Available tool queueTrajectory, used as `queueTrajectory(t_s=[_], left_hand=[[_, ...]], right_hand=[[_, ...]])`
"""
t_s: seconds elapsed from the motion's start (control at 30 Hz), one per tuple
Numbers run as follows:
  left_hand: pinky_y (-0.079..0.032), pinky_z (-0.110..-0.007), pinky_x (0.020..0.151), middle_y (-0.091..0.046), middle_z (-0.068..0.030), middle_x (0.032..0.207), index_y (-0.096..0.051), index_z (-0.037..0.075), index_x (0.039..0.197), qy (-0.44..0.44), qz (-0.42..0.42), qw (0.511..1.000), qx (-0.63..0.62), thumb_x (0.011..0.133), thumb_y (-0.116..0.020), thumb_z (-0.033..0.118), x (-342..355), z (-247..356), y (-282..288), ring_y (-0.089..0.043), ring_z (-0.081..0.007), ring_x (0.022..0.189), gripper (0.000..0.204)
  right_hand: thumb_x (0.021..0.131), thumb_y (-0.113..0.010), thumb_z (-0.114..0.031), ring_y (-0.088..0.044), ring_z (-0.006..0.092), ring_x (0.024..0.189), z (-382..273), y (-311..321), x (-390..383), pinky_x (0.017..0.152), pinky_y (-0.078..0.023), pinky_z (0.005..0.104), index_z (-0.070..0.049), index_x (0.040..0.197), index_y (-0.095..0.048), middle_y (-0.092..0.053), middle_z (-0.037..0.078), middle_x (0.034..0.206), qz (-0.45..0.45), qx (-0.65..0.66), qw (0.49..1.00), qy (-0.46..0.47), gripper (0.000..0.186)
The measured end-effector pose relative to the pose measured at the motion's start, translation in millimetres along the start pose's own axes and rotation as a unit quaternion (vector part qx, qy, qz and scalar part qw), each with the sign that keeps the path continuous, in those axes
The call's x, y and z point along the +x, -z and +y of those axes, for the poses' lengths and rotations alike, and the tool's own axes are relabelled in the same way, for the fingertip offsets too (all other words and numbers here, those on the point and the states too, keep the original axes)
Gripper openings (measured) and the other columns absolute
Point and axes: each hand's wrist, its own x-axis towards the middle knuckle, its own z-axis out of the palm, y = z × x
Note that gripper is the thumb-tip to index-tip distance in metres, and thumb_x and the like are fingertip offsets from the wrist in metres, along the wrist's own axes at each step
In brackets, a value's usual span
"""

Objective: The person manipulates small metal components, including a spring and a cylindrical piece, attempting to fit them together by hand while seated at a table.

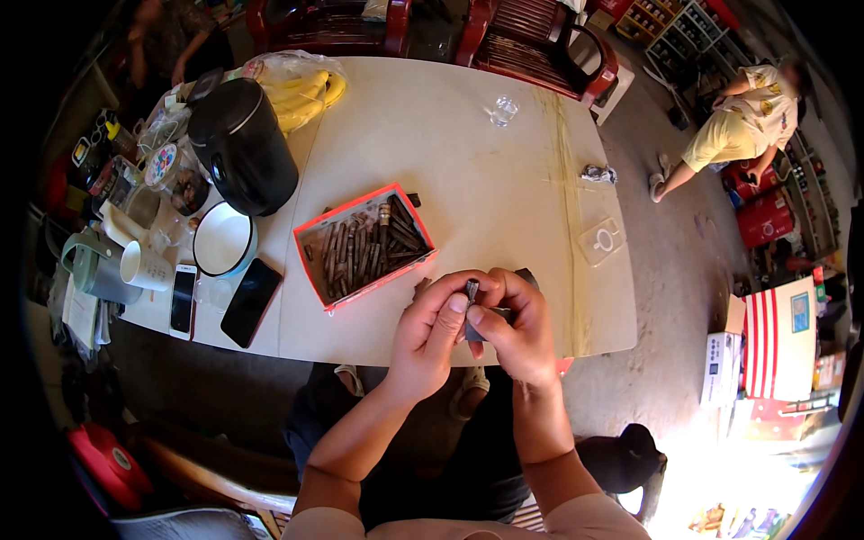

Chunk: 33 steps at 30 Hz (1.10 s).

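Note:
My left hand (427, 337) and my right hand (522, 328) meet near the table's front edge, both closed around a small dark, stick-like piece (472, 289), its lighter tip showing between the fingers. A dark grey object (477, 333) shows behind and below the fingers; I cannot make out what it is. Just up and left of my hands lies an open red-rimmed box (315, 277) holding several thin dark brown sticks (355, 252).
The table (432, 135) also holds a black kettle (243, 153), bananas (306, 99), bowl (223, 238), two phones (245, 306) (183, 301), mugs, jars, a glass (504, 111) and small tray (601, 241). Chairs (531, 49) stand beyond. One person stands right (738, 126), another is upper left (175, 40).

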Motion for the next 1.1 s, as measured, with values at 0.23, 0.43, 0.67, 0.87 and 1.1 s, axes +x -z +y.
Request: queueTrajectory(t_s=[0.23,0.43,0.67,0.87,1.1], left_hand=[[-0.048,-0.021,0.055,-0.057,-0.0027,0.094,-0.055,-0.001,0.118,0.001,-0.011,1.0,0.001,0.102,-0.039,0.019,-0.5,-1.3,7.6,-0.047,-0.0053,0.065,0.03],[-0.043,-0.02,0.052,-0.046,0.0022,0.077,-0.054,-0.002,0.117,-0.024,0.012,0.999,0.044,0.103,-0.038,0.024,1.6,-3.0,-1.0,-0.037,-0.0038,0.063,0.034],[-0.045,-0.021,0.055,-0.052,0.0002,0.084,-0.055,0.0,0.118,-0.008,0.006,1.0,0.009,0.102,-0.038,0.02,0.8,-4.4,1.3,-0.045,-0.0046,0.065,0.031],[-0.043,-0.021,0.055,-0.047,0.0016,0.079,-0.054,-0.003,0.119,0.007,0.018,1.0,0.018,0.103,-0.038,0.023,-0.6,-3.0,1.4,-0.037,-0.004,0.063,0.035],[-0.043,-0.022,0.055,-0.046,0.0019,0.079,-0.054,-0.002,0.122,0.013,0.013,0.999,0.034,0.103,-0.038,0.022,0.5,-6.8,1.7,-0.037,-0.0044,0.064,0.035]], right_hand=[[0.087,-0.058,0.0,-0.06,0.0101,0.062,3.4,-3.1,-1.5,0.047,-0.047,0.0223,-0.002,0.078,-0.048,-0.057,0.005,0.072,0.019,0.006,1.0,0.014,0.014],[0.087,-0.058,0.0,-0.059,0.01,0.062,3.5,-4.1,-1.6,0.048,-0.048,0.0225,-0.002,0.078,-0.047,-0.057,0.005,0.072,0.046,0.041,0.998,-0.008,0.014],[0.087,-0.059,0.0,-0.06,0.0103,0.063,6.6,2.0,0.5,0.049,-0.049,0.0228,-0.002,0.079,-0.048,-0.057,0.004,0.072,0.042,0.044,0.998,-0.02,0.013],[0.087,-0.059,-0.001,-0.06,0.0105,0.063,3.6,-2.0,0.7,0.049,-0.049,0.0233,-0.002,0.079,-0.049,-0.056,0.004,0.072,0.032,0.009,0.999,-0.015,0.013],[0.087,-0.058,-0.001,-0.06,0.0104,0.062,2.5,-1.0,0.4,0.049,-0.047,0.0226,-0.002,0.078,-0.048,-0.057,0.005,0.073,0.034,0.004,0.999,-0.014,0.014]])
